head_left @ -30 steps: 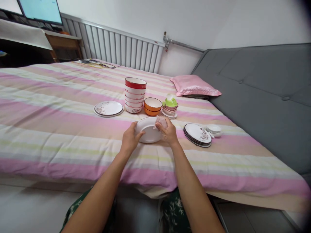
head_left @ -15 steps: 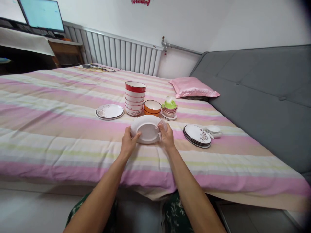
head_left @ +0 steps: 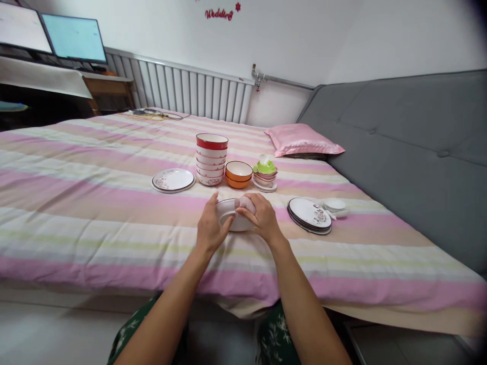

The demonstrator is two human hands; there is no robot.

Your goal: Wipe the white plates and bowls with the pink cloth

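A white plate (head_left: 227, 207) is held near the bed's front edge between my two hands. My left hand (head_left: 213, 224) grips its left side, thumb across the near face. With a thin pale cloth (head_left: 245, 204) between fingers and plate, my right hand (head_left: 262, 215) pinches the upper right rim. Behind the plate stand a tall stack of white and red bowls (head_left: 211, 159), two orange bowls (head_left: 238, 175) and small dishes topped by a green one (head_left: 265, 166). Patterned plates lie stacked at the left (head_left: 173, 180) and right (head_left: 310, 214).
Small white dishes (head_left: 335, 205) and spoons sit beside the right plate stack. A pink pillow (head_left: 302, 139) lies by the grey headboard (head_left: 411, 126). Cables (head_left: 160, 114) rest at the bed's far edge, near a desk with monitors (head_left: 76, 38).
My hands have come closer together around the plate, which now shows less of its surface. The right hand and cloth have shifted left along the rim. The view has tilted up slightly.
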